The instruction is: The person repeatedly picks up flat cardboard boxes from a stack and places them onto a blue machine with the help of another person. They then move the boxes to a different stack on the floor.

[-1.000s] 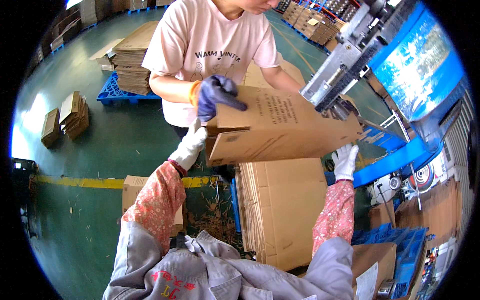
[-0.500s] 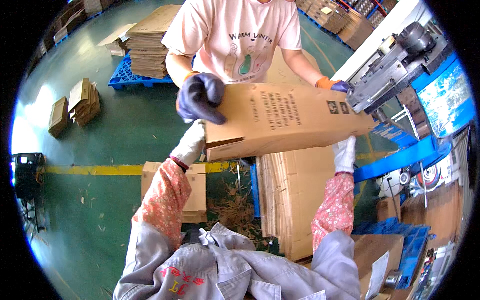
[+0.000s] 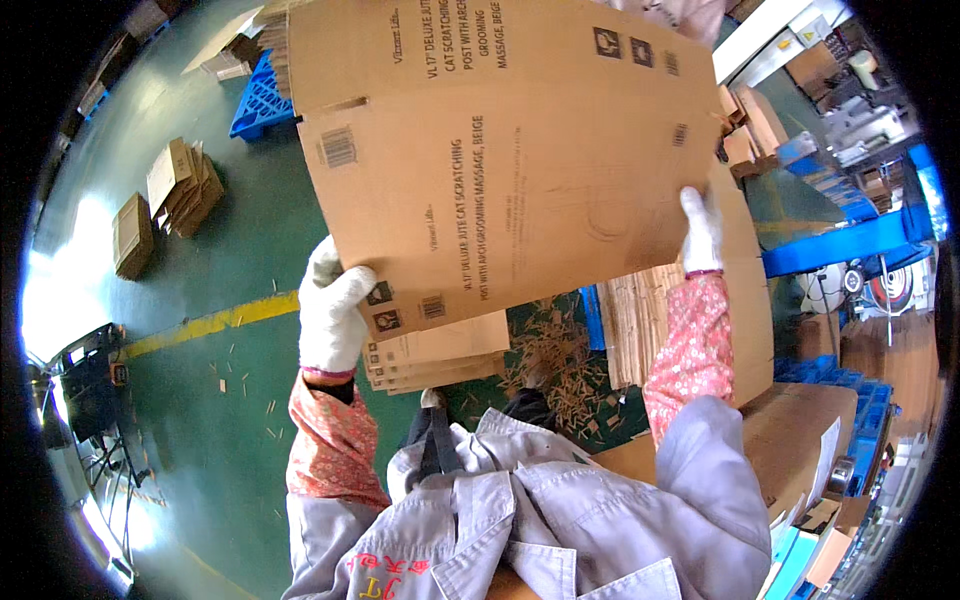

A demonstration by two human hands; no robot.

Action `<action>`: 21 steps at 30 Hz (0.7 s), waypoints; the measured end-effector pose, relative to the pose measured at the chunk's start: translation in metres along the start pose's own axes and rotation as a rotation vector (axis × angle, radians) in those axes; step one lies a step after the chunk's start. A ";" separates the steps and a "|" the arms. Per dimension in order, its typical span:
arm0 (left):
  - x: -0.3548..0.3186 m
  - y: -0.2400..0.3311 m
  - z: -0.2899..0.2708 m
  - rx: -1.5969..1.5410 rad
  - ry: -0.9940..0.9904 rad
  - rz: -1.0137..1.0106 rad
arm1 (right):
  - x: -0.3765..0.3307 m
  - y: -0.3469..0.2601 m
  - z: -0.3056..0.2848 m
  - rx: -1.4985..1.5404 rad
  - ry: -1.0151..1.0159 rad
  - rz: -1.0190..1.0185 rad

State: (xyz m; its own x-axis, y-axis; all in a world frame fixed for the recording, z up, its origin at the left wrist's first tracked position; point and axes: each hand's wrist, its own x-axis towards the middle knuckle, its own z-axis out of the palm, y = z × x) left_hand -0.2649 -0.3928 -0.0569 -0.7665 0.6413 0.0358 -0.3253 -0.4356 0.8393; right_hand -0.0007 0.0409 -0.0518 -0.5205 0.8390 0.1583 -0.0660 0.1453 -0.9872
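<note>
Printed carton [image 3: 520,190]: brown board, flat-looking, 2 panels showing with a crease across between them. Print faces me. Held up in front of me, well above the floor [image 3: 180,450]; top edge runs out of view, so I can't tell what is at that end.
Left hand [image 3: 335,310]: white-gloved, closed on the carton's lower left corner. Thumb lies over the printed face; other fingers curl at the left edge, partly hidden.
Right hand [image 3: 703,235]: white-gloved, against the lower part of the carton's right edge. Fingers behind the board are hidden; how far they close, I can't tell.
Carton step: my read is a 2-handed hold, board spread between my hands. No flap being folded that I can see.
Next carton move: calls, I judge, for both hands to travel together and at equal height; a lagging side could twist the board or bend it along the crease.
Low carton pile [image 3: 440,362]: on the floor, partly covered in my view by the carton's lower edge.
Flattened-carton stack [image 3: 640,325]: just beyond the carton's lower right corner, near my right sleeve [image 3: 690,340].
Cardboard scraps [image 3: 565,375]: strewn on the floor between pile and stack.
Co-worker: pale pink shirt [image 3: 690,15] past the carton's upper right corner; hands not in view.
</note>
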 end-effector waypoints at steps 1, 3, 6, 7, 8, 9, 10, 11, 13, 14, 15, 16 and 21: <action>0.005 -0.003 -0.017 -0.039 -0.014 -0.003 | -0.006 0.024 0.017 0.075 -0.025 0.103; 0.016 -0.013 -0.064 -0.007 -0.038 -0.039 | -0.019 0.086 0.043 0.262 -0.043 0.357; 0.030 -0.057 -0.166 0.031 0.035 -0.162 | -0.050 0.187 0.101 0.341 -0.148 0.657; 0.036 -0.080 -0.199 0.087 0.072 -0.222 | -0.061 0.223 0.112 0.282 -0.141 0.767; 0.034 -0.109 -0.228 0.171 0.162 -0.282 | -0.078 0.282 0.118 0.130 -0.119 0.773; 0.033 -0.152 -0.271 0.289 0.265 -0.362 | -0.092 0.348 0.130 -0.018 -0.109 0.794; 0.028 -0.205 -0.316 0.439 0.322 -0.443 | -0.112 0.423 0.139 -0.182 -0.079 0.827; 0.019 -0.259 -0.358 0.708 0.336 -0.490 | -0.125 0.488 0.149 -0.334 -0.048 0.826; -0.012 -0.365 -0.418 1.334 0.226 -0.618 | -0.175 0.590 0.181 -0.686 -0.126 0.903; -0.005 -0.412 -0.414 1.561 0.062 -0.632 | -0.185 0.637 0.189 -0.779 -0.134 0.920; 0.004 -0.452 -0.408 1.793 -0.097 -0.616 | -0.199 0.672 0.196 -0.808 -0.145 0.935; 0.008 -0.487 -0.409 1.926 -0.174 -0.629 | -0.200 0.704 0.198 -0.785 -0.158 0.951; 0.013 -0.560 -0.404 2.003 -0.205 -0.740 | -0.202 0.747 0.190 -0.625 -0.133 0.980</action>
State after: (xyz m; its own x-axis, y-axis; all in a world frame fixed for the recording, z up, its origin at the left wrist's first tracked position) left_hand -0.3159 -0.3956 -0.7459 -0.7069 0.4375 -0.5559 0.5182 0.8551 0.0140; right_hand -0.1064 -0.1193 -0.8247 -0.2040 0.6790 -0.7053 0.8244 -0.2694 -0.4978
